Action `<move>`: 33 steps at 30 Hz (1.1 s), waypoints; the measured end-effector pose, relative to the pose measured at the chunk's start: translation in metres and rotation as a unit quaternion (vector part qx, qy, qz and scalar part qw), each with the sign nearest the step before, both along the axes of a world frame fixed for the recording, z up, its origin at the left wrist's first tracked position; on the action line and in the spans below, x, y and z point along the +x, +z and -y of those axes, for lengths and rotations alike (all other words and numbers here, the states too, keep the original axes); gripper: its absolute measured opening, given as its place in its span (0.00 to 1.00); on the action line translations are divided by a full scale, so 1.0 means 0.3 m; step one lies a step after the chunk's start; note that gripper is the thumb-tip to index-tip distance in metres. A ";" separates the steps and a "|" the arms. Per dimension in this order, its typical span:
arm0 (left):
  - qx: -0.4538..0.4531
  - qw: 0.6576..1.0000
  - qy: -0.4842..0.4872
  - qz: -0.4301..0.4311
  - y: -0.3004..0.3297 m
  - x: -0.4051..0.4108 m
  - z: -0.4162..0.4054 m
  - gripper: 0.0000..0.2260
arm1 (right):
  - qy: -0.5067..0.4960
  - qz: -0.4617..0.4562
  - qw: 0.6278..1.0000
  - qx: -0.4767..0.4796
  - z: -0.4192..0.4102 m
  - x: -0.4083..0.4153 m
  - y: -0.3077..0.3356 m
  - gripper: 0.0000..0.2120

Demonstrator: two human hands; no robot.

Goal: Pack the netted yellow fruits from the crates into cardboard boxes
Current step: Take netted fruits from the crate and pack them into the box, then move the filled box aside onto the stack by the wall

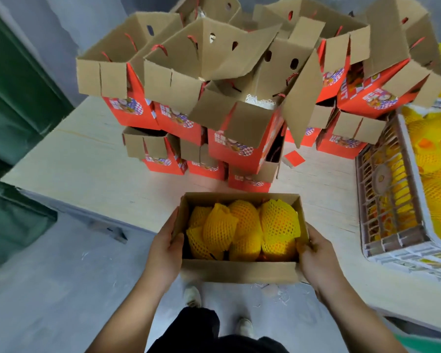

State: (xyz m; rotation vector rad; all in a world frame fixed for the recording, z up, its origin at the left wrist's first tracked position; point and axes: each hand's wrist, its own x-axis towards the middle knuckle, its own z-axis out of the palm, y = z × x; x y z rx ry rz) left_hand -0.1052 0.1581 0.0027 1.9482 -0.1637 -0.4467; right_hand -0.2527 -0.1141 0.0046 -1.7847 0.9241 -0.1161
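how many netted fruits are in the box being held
4 visible in the cardboard box: far left, left-centre front, centre, right. More may lie hidden beneath.

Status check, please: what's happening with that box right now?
Both hands, left and right, grip open brown cardboard box. Full of yellow netted fruits. Nothing blocking.

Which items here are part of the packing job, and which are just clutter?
Job: box held by left hand and right hand; netted fruits; crate; empty boxes.
Lying about: red card scrap; green curtain.
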 end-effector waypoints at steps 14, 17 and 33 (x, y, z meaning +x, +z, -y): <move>0.040 0.995 0.085 -0.021 -0.012 0.598 -0.794 0.23 | 0.084 0.040 0.995 0.031 -0.762 0.691 0.030 0.27; 0.049 0.994 0.100 -0.019 -0.010 0.802 -0.983 0.24 | 0.113 0.031 0.992 0.036 -0.954 0.888 0.025 0.25; -0.045 0.956 0.290 -0.005 0.023 1.446 -1.155 0.28 | 0.210 0.060 0.970 -0.108 -1.115 2.020 0.087 0.21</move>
